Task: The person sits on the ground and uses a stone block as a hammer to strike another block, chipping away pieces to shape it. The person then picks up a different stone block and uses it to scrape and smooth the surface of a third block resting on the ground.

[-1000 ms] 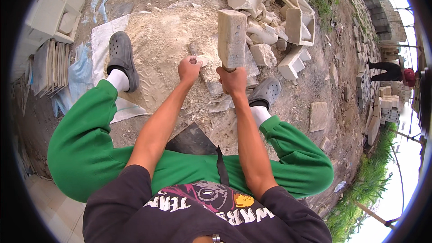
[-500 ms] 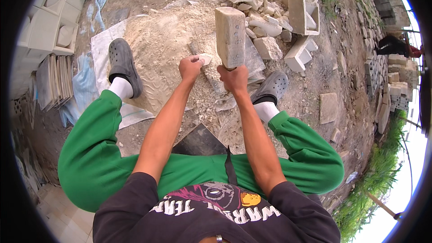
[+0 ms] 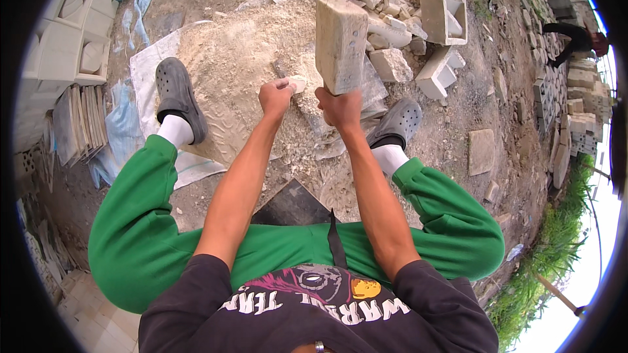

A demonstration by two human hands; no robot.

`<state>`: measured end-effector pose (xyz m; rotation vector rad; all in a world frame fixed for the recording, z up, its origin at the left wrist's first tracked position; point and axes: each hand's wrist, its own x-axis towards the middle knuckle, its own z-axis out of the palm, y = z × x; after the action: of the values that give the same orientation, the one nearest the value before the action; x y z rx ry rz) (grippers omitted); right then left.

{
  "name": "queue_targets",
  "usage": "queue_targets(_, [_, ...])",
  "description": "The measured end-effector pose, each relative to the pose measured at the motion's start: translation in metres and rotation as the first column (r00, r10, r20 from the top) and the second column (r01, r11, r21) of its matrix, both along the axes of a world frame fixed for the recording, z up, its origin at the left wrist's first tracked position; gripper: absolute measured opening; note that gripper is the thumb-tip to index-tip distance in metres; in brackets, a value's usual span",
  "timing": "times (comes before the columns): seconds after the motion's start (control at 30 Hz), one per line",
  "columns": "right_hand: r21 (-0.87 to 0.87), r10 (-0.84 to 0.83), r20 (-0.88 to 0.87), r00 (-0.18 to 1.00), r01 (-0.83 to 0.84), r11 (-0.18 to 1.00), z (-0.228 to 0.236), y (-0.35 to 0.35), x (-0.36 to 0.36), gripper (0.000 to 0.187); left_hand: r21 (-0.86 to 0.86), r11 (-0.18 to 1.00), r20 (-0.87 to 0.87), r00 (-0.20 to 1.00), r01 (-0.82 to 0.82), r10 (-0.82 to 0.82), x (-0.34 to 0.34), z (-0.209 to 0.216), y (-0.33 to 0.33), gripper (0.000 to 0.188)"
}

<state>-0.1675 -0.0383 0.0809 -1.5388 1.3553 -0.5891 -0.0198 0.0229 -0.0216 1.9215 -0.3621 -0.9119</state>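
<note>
Beige mallet, one, gripped by right hand, one chip pinched by left hand, two clogs

"Obstructions?"
"Beige, oblong-headed wooden mallet: handle mostly concealed by the right hand. Pale, flat, stone-like fragment: partly covered by the left hand."
"Cut off?"
"Heap of jagged cream-coloured masonry, at the upper edge; black printed cloth T-shirt, at the lower."
"Indistinct?"
"Distant dark-clothed person: too small for detail."
</note>
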Motion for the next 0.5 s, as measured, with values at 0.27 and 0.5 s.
queue_targets(0.27, [0.366,0.038,-0.186,0.982,0.033,0.930,-0.029,0.011,-0.027,0.030,0.075,0.995,0.000,0.997,0.073,-0.073,0.000,0.013,-0.009,0.038])
queue_targets(0.5, [-0.186,0.094,-0.076,0.993,-0.107,0.977,0.006,-0.003,-0.001,0.024,0.064,0.997,0.003,0.999,0.035,-0.035,0.001,0.012,-0.002,0.037])
